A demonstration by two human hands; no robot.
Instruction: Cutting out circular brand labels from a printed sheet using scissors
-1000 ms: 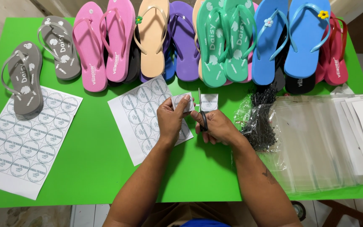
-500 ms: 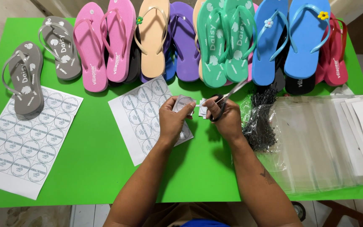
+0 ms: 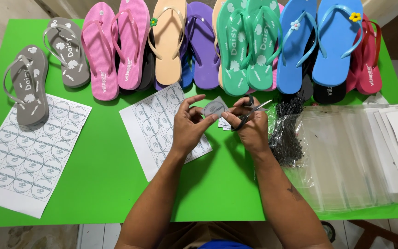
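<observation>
Both forearms are being reached forward, hands brought close together at the middle.

The left hand (image 3: 187,127) is being held palm-down with the wrist bent slightly, its fingers (image 3: 194,102) being spread and curled, thumb and forefinger being pinched at the tips. The right hand (image 3: 250,125) is being held just beside it, knuckles upward, its thumb and fingers being curled in a closed grip. The right forearm is being angled inward, a small dark mark being shown on it.

A single head-worn camera looks steeply down from close above the green tabletop (image 3: 93,184), facing away from the wearer toward the far edge, with both forearms entering from the bottom of the frame.
</observation>
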